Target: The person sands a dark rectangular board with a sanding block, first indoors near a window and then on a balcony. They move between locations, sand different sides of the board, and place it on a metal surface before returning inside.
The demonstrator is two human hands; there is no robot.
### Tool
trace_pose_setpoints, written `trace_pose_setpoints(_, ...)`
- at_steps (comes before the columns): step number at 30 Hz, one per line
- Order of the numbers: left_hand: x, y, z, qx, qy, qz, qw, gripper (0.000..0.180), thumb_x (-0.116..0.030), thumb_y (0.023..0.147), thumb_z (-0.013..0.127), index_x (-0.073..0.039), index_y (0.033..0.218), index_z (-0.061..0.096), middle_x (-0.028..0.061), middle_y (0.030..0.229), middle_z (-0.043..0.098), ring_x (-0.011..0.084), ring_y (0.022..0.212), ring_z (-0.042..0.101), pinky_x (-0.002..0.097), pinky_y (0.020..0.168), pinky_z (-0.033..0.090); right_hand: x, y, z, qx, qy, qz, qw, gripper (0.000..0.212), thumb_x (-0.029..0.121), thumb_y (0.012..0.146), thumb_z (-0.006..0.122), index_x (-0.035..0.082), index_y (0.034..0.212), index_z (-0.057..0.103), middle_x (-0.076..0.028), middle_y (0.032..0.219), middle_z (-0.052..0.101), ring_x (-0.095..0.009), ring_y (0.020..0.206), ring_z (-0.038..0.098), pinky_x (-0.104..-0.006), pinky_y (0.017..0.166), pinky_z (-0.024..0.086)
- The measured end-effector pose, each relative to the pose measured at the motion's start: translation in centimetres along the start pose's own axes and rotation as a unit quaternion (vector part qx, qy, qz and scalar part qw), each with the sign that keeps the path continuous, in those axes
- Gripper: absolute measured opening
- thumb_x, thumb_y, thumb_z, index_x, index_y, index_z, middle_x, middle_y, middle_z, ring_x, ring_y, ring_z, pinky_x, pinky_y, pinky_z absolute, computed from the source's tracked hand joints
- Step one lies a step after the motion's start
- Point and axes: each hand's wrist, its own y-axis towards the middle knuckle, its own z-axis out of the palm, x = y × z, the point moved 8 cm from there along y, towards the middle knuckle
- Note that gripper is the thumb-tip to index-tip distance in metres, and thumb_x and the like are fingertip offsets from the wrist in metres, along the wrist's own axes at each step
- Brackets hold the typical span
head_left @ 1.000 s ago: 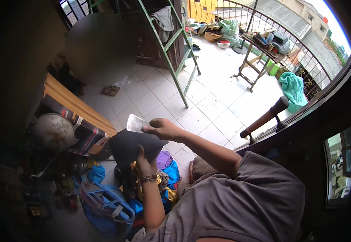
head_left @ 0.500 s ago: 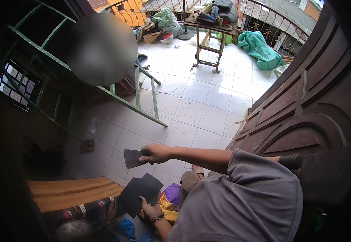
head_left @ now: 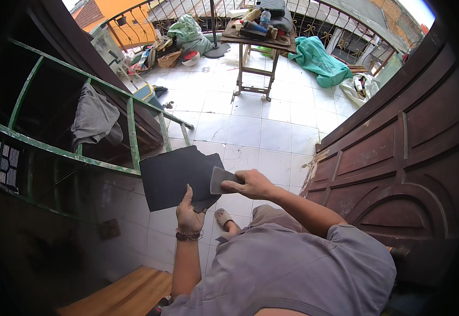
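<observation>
My left hand (head_left: pixel 189 215) is closed on the lower edge of a large black sheet (head_left: pixel 174 176), its thumb on top. The sheet looks like sandpaper, with a ragged, torn upper right edge. A flat grey scraper (head_left: pixel 221 180) is pinched in my right hand (head_left: pixel 251 184). The blade end of the scraper overlaps the sheet's right edge; whether they touch, I cannot tell. Both things are held out in front of my body, above the tiled floor (head_left: pixel 245 131).
A green ladder (head_left: pixel 61 147) crosses the left side, a grey cloth (head_left: pixel 96 116) hanging on it. On the right stands a brown panelled door (head_left: pixel 377 174). Ahead are a cluttered small table (head_left: pixel 258 41), a green sheet (head_left: pixel 321 60) and a railing (head_left: pixel 340 26). Wooden boards (head_left: pixel 124 295) lie at lower left.
My left hand has raised the black sheet up and forward from low beside the boards. My right hand has brought the scraper rightward to the sheet's edge. The view has shifted.
</observation>
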Motion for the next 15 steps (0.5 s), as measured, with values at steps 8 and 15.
trace_pose_setpoints(8, -2.0, 13.2, 1.1, 0.029, -0.062, -0.06, 0.996, 0.037, -0.023, 0.103, 0.046, 0.002, 0.129, 0.05, 0.0146, 0.126, 0.06, 0.0277, 0.115, 0.061, 0.0443, 0.102, 0.049, -0.9, 11.2, -6.1, -0.045, 0.042, 0.056, 0.997, 0.075, 0.07, 0.085, 0.057, -0.004, 0.086, 0.068, -0.02, 0.076, 0.067, -0.031, 0.075, 0.066, -0.0422, 0.07, 0.05)
trace_pose_setpoints(15, -3.3, 26.7, 5.9, -0.017, 0.026, -0.044, 0.999, 0.037, -0.023, 0.104, 0.041, 0.005, 0.128, 0.049, 0.0166, 0.125, 0.059, 0.0284, 0.117, 0.06, 0.0432, 0.103, 0.049, -3.6, 23.5, -17.1, -0.06, 0.061, 0.028, 0.996, 0.07, 0.065, 0.085, 0.062, -0.004, 0.087, 0.067, -0.021, 0.08, 0.069, -0.032, 0.078, 0.068, -0.0418, 0.071, 0.051)
